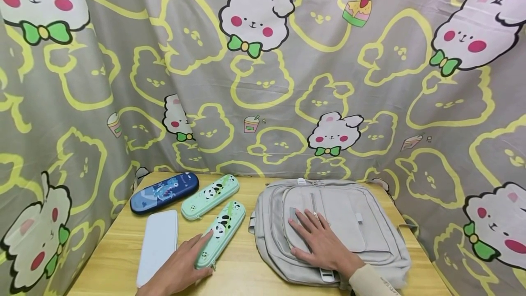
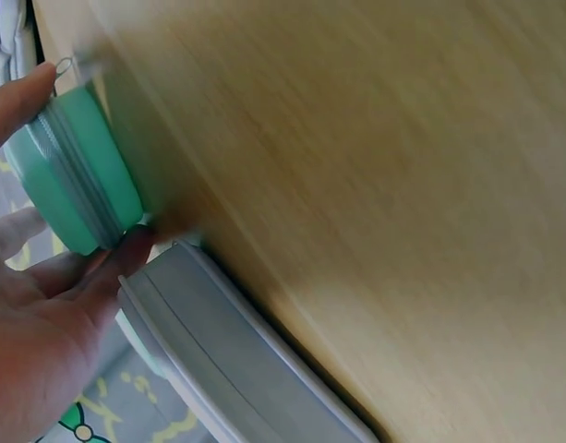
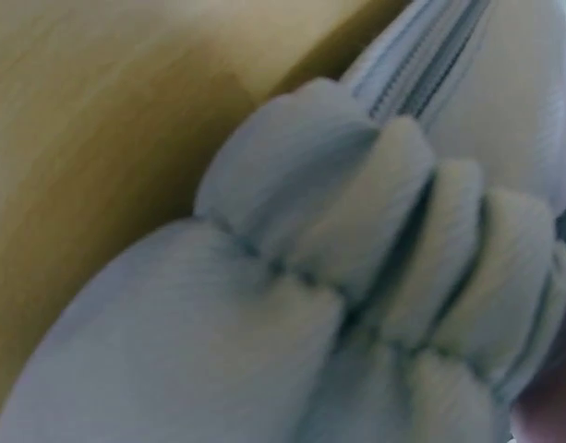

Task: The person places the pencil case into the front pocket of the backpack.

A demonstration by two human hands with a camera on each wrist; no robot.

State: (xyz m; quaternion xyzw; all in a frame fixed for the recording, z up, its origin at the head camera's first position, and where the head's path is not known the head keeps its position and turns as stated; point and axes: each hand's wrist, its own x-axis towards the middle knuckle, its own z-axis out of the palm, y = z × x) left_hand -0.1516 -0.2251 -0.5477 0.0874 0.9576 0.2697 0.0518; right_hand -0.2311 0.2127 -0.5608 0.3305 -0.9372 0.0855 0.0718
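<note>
My left hand [image 1: 182, 259] holds the near end of a mint-green panda pencil case [image 1: 231, 223], which lies on the table. In the left wrist view the thumb is on one side of this zipped case [image 2: 112, 171], by its zip pull, and the fingers are on the other. Beside that hand lies a pale, flat case [image 1: 158, 243]. My right hand [image 1: 322, 243] rests with fingers spread on the front of a light grey backpack [image 1: 343, 229] lying flat. The right wrist view shows mostly the bag's gathered fabric [image 3: 172, 341] and a zip.
Farther back on the wooden table [image 1: 242, 268] lie a second mint-green panda pencil case [image 1: 209, 198] and a dark blue pencil case [image 1: 164, 193] with a picture on it. A grey patterned curtain [image 1: 279, 90] hangs around the back and sides.
</note>
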